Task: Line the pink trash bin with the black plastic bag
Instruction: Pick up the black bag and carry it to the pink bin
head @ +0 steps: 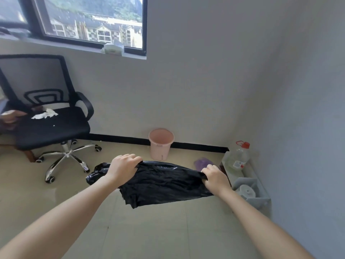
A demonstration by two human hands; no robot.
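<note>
I hold the black plastic bag [162,182] stretched in the air between my left hand [124,166] and right hand [214,177], fingers clenched on its top edge; the pink trash bin [161,143] stands empty at twelve o'clock beyond it, against the wall.

Black mesh office chair [46,116] at 9 o'clock – crumpled white tissue [44,114] on its seat. Window [87,21] at 11 w/ a tissue pack [112,48] on the sill. Clear bottle [239,156], red cap, at 3 – grey rack [255,193] just below it. Purple item [203,163] nr the bottle, too blurred to ID.
</note>
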